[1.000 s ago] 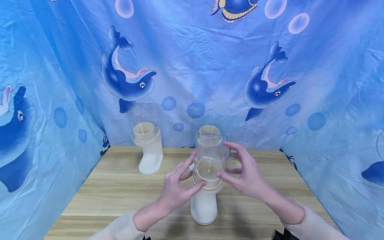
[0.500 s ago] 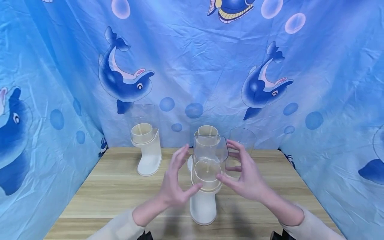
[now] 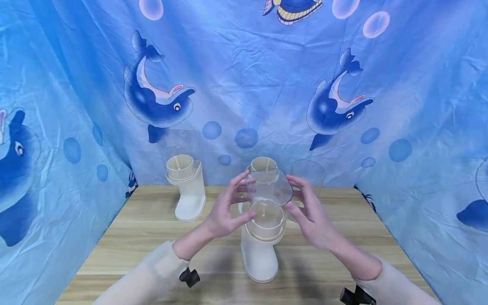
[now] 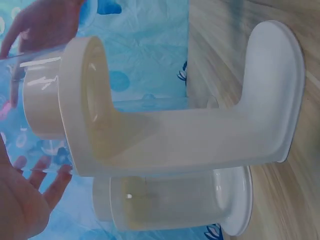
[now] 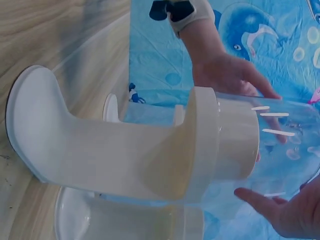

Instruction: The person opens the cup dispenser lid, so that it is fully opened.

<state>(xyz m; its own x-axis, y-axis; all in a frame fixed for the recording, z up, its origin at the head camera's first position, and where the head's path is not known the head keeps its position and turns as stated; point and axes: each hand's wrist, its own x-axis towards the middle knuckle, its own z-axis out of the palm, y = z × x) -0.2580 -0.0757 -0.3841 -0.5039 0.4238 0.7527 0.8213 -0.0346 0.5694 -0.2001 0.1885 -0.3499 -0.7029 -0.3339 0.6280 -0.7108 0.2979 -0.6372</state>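
A clear plastic cylinder [image 3: 270,186] stands upright on a cream-white curved stand [image 3: 261,262], round the stand's collar [image 5: 204,142]. On its left side my left hand [image 3: 225,212] curves its fingers and thumb round the clear wall. Opposite, my right hand [image 3: 314,216] grips the cylinder, fingers near the upper rim and thumb lower down. In the left wrist view, the left fingers [image 4: 40,185] lie along the cylinder's side. The right wrist view has the right thumb [image 5: 255,200] beside the wall, with part of that hand out of frame.
Behind is a second white stand [image 3: 264,163], partly hidden. At back left stands another white stand [image 3: 190,199] with a faint clear cylinder [image 3: 181,142] on it. One more clear cylinder [image 3: 309,173] is at back right. A blue dolphin curtain [image 3: 244,84] surrounds the wooden table [image 3: 145,254].
My left hand first opened away from the cylinder, then came back round it, higher up. The right hand stayed at the cylinder, its thumb shifting slightly up. The view tilted a little.
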